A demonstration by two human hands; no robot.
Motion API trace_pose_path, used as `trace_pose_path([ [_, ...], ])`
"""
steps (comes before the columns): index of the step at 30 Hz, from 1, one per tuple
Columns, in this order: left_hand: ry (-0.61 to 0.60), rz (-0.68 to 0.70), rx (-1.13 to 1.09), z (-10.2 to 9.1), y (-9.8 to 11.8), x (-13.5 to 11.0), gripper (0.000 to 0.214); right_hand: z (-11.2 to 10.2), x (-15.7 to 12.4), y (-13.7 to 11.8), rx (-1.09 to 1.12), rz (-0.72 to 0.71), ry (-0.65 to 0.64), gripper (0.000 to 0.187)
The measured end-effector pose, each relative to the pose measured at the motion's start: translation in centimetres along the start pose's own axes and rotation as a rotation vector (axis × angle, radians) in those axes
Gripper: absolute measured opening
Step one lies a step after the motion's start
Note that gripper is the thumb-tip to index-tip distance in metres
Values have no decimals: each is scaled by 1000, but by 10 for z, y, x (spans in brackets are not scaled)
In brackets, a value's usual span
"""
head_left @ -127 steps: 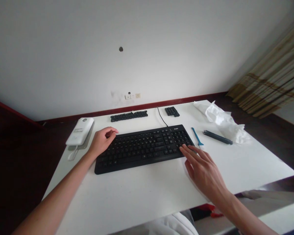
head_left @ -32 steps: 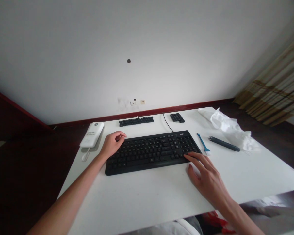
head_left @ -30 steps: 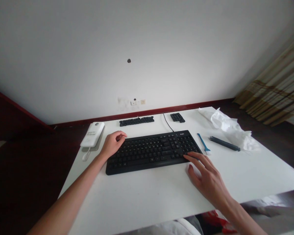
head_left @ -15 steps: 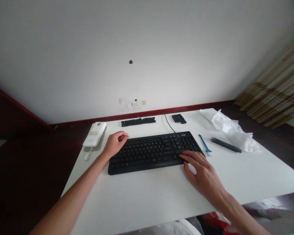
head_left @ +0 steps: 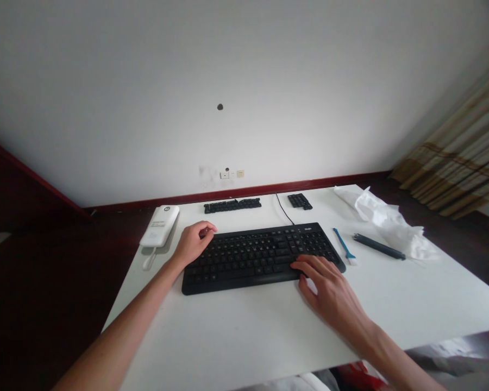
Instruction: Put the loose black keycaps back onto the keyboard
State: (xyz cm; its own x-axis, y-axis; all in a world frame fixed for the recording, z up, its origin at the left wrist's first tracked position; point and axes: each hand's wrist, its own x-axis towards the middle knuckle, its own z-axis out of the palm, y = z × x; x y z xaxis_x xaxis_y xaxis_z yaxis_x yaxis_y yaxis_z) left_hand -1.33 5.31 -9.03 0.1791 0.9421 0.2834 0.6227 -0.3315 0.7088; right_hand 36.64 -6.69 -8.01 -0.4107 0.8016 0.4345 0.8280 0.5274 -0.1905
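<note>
A black keyboard [head_left: 244, 255] lies across the white table in front of me. My left hand [head_left: 194, 241] rests at its upper left corner. The fingers there are curled toward the thumb, and whatever they may hold is hidden. Over the lower right keys, my right hand [head_left: 324, 277] lies palm down with the fingers stretched out. Its fingertips touch the keys near the number pad, while the thumb hangs apart by the front edge. To the right of the keyboard is a blue brush [head_left: 343, 243] with pale bristles.
A long block of black keys [head_left: 232, 205] and a smaller one [head_left: 300, 201] lie at the back. A white handheld device [head_left: 160, 225] with a strap stands left. On the right are a dark bar-shaped piece [head_left: 378, 246] and crumpled white plastic [head_left: 385, 214]. A cable [head_left: 284, 209] runs backward.
My right hand has slid slightly left along the lower keys. The left hand keeps its place at the corner. The whole view has shifted a little.
</note>
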Motion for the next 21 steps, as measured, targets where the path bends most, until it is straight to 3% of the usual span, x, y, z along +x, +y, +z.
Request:
trace_pose_path([
  [5, -2, -1, 4, 1, -2, 0, 19, -18, 27, 27, 83, 19, 45, 23],
  [10, -1, -3, 5, 1, -2, 0, 19, -33, 87, 106, 77, 128, 130, 23],
  [13, -2, -4, 1, -1, 1, 0, 19, -26, 116, 160, 76, 197, 150, 24],
  [16, -4, -13, 15, -2, 3, 0, 18, -9, 125, 197, 29, 218, 164, 28],
  [21, -12, -31, 17, 0, 1, 0, 18, 11, 110, 212, 33, 172, 69, 35],
])
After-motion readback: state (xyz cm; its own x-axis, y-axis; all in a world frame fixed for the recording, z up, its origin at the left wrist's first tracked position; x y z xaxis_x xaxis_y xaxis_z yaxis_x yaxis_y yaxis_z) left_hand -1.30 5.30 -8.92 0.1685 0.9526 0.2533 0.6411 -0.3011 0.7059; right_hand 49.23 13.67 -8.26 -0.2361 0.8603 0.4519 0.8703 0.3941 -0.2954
